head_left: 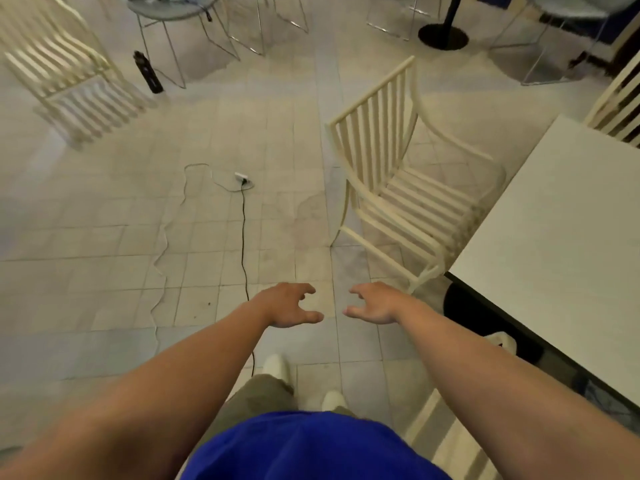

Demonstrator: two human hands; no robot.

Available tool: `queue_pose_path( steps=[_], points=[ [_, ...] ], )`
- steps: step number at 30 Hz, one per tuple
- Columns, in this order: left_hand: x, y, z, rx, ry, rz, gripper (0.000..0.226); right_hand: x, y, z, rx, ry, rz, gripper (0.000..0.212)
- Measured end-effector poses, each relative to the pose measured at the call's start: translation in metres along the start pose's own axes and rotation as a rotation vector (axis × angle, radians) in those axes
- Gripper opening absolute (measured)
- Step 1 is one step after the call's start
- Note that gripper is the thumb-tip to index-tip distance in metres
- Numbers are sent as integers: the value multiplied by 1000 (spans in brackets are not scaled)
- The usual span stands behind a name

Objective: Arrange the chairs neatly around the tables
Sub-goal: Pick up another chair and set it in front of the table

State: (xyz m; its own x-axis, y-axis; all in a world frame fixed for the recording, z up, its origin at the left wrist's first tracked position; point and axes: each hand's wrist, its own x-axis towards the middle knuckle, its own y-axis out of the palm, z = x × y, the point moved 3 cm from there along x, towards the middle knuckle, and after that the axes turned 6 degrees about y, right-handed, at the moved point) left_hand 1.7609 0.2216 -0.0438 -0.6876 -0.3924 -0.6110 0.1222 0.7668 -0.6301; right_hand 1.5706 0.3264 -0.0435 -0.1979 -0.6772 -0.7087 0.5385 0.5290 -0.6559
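A cream slatted armchair stands at the left side of a white square table, its seat facing the table and partly tucked under the edge. My left hand and my right hand reach forward over the tiled floor, both open with fingers curled and empty, short of the chair. A second cream slatted chair stands apart at the far left. A third cream chair shows at the table's far side, and part of another is by my right leg.
A black cable runs along the floor from a white floor socket. A dark bottle stands on the floor near wire-legged grey chairs. A black round table base is at the back.
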Motion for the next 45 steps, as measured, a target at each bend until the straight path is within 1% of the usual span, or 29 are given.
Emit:
queue_pose_path(
  steps=[4,9,15,18,22,28,32,33,34,37,39,45],
  points=[
    [40,-47,29,-10,14,-9,82,59,-37,26,-19,-17,6,78],
    [102,-125,76,20,40,0,81,141,-89,59,12,17,11,79],
    [163,-222,111,67,73,62,81,206,-154,84,111,76,-63,80],
    [199,-270,114,119,109,80,80,231,-182,84,201,130,-73,80],
    [263,-322,103,213,190,153,80,266,-219,60,336,238,-106,81],
    [382,-388,54,352,344,249,76,321,-266,0,538,353,-185,80],
    [443,-434,9,363,498,312,63,357,-299,-30,688,435,-190,81],
    [477,-460,-19,411,559,330,59,374,-323,-46,737,478,-223,82],
    [487,-470,-33,424,612,337,55,378,-331,-49,767,510,-232,84],
    [505,-489,-68,408,751,303,48,383,-354,-53,853,511,-278,89],
    [531,-499,-95,460,804,334,46,386,-366,-56,990,527,-319,95],
    [618,-510,-170,678,942,522,48,405,-389,-77,1186,678,-420,89]
  ],
)
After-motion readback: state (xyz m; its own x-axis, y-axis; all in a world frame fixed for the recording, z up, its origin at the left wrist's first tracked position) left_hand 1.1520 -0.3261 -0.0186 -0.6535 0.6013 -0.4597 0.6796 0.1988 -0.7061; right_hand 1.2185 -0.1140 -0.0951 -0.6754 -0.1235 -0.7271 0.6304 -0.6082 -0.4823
